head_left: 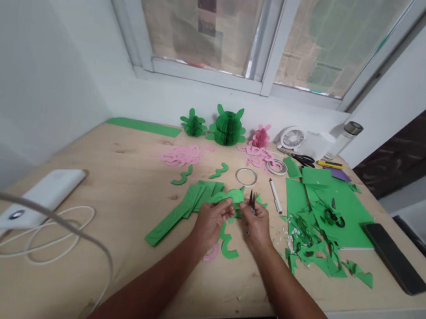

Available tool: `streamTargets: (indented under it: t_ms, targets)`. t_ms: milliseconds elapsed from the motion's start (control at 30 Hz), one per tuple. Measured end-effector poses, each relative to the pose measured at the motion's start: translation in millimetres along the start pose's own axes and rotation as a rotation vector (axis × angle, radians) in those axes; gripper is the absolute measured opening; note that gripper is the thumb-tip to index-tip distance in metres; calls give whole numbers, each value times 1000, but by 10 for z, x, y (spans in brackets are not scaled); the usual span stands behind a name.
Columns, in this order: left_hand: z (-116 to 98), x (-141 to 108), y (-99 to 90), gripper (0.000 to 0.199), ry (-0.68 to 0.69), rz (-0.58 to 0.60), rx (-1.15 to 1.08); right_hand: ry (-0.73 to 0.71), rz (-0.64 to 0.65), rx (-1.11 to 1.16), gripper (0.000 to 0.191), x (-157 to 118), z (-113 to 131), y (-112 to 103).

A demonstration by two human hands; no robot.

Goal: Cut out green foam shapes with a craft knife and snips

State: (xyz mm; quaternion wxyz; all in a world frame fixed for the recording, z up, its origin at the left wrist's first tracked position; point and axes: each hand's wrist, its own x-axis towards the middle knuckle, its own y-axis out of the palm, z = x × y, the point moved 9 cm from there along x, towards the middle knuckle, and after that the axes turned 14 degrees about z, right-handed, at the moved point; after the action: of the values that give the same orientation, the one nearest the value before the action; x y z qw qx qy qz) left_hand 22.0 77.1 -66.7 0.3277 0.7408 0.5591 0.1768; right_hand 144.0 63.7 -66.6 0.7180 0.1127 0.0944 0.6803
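Observation:
At the middle of the desk, my left hand (pixel 212 218) pinches a green paper cutout (pixel 236 196) with a rounded body and a narrow tip. My right hand (pixel 256 222) is closed around small scissors (pixel 252 200), their dark blades pointing away from me. The fingers of that hand are also at the cutout's right edge. Just behind and left of my hands lie stacked green paper strips (pixel 185 206). Below them are a curved green cutout (pixel 228 247) and a pink piece (pixel 211 254), partly hidden by my left wrist.
Green scraps (pixel 312 246) and green sheets (pixel 344 208) cover the right side, near a black phone (pixel 396 259). Folded paper figures (pixel 228 128) and a small fan (pixel 292 138) stand along the wall. A white power bank (pixel 41 198) with a cable lies left. A pen (pixel 275 196) and tape ring (pixel 246 177) are near.

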Motion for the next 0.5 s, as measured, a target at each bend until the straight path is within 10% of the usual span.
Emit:
streamTargets:
  t_ms: [500]
  targets:
    - [21, 10, -73, 19, -28, -51, -12, 18, 41, 39, 37, -35, 39, 101]
